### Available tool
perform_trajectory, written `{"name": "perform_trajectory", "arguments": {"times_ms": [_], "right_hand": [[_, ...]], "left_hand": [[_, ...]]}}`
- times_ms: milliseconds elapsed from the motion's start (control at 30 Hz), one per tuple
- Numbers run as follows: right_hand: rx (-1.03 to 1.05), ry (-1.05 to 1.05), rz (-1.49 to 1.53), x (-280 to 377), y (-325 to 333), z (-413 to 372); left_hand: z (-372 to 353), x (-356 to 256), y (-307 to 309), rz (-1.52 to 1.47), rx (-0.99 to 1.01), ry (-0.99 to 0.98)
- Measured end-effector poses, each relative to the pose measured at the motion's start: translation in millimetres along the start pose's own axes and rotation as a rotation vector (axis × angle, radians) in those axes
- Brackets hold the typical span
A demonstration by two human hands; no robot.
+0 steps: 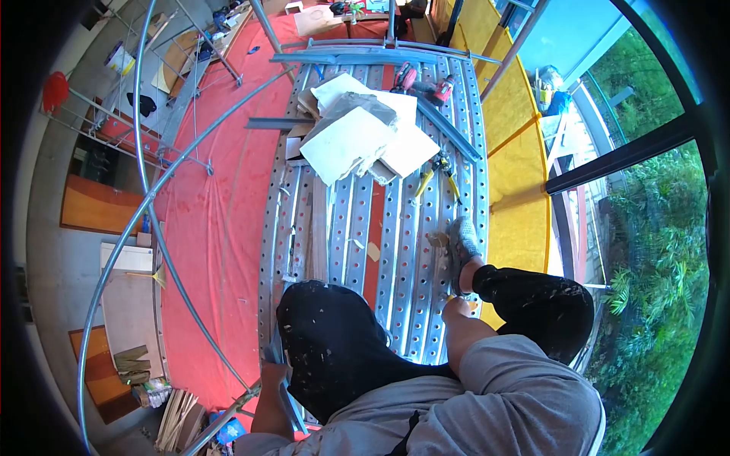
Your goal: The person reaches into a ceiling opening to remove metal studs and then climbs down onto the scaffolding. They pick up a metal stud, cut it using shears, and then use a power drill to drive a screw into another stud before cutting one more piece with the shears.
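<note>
At the lower left, my left hand [274, 372] is closed round a grey metal channel [287, 401] beside my bent knee. My right hand [457, 307] is down by my shoe [462, 247], at the right side of the perforated metal platform [395, 289]. Its fingers are mostly hidden, with a small orange patch beside them. Ahead of my feet lie pliers or snips with yellow handles [437, 175]. Broken white boards [357, 137] are piled just beyond them.
Two red power tools [443, 89] and a metal channel [449, 133] lie near the platform's far end. Curved scaffold tubes [152, 194] cross on the left above a red floor covering [213, 251]. Yellow panels [521, 190] and a window frame [623, 156] line the right.
</note>
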State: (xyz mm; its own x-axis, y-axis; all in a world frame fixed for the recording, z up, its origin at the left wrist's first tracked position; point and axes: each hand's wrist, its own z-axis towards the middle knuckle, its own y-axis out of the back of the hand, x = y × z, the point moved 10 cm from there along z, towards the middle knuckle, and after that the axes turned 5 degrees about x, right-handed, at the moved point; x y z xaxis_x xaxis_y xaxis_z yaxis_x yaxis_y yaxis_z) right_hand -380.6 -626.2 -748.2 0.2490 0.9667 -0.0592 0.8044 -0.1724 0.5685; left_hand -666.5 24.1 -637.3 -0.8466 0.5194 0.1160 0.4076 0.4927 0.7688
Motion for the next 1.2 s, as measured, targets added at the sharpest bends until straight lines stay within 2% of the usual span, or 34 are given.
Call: {"name": "perform_trajectory", "arguments": {"times_ms": [33,133,233,400,500,600,700,733,800,833,900,967,1000,1067,1133,1200], "right_hand": [[0.005,0.019,-0.006,1.6,-1.1,0.5],[-0.003,0.049,0.012,1.3,-5.5,5.2],[-0.016,0.070,0.040,1.4,-10.2,12.2],[-0.011,0.138,-0.021,30.8,4.4,-4.5],[-0.037,-0.038,0.137,13.9,-5.9,17.1],[-0.010,0.270,-0.318,40.6,-29.8,34.2],[-0.140,0.197,-0.230,54.3,-10.9,33.8],[-0.100,0.234,-0.065,69.8,16.2,12.6],[-0.144,0.175,0.178,74.4,36.0,25.1],[-0.187,0.338,0.288,90.1,52.6,21.9],[-0.244,0.562,0.184,113.7,53.4,55.6],[-0.159,0.506,0.402,119.7,64.3,82.8],[-0.050,0.368,0.829,119.9,82.3,58.6],[0.173,0.419,1.198,147.2,109.5,20.8],[0.233,0.437,1.331,173.3,140.9,-14.0],[0.293,0.459,1.334,189.4,151.4,-18.2]], "left_hand": [[2.0,-5.4,7.1,0.038,-0.069,-0.053],[1.5,-10.3,13.3,-0.129,0.121,0.095],[14.6,-23.3,9.1,-0.204,0.018,-0.075],[36.0,-48.9,-17.4,-0.185,0.080,-0.070],[34.1,-74.4,-20.6,-0.195,0.084,-0.062],[32.9,-89.0,-22.8,-0.199,0.085,-0.070],[36.0,-99.6,-23.8,-0.194,0.091,-0.090],[38.8,-103.9,-24.6,-0.193,0.093,-0.094],[43.3,-108.6,-25.8,-0.187,0.096,-0.104],[44.6,-112.8,-25.5,-0.187,0.098,-0.114],[46.9,-118.2,-22.9,-0.175,0.101,-0.133],[49.2,-123.8,-22.1,-0.172,0.101,-0.154],[50.5,-124.6,-24.0,-0.166,0.102,-0.165],[52.2,-129.1,-23.5,-0.161,0.103,-0.190],[55.2,-133.9,-23.5,-0.161,0.104,-0.215],[55.5,-139.3,-21.2,-0.167,0.107,-0.246]]}}
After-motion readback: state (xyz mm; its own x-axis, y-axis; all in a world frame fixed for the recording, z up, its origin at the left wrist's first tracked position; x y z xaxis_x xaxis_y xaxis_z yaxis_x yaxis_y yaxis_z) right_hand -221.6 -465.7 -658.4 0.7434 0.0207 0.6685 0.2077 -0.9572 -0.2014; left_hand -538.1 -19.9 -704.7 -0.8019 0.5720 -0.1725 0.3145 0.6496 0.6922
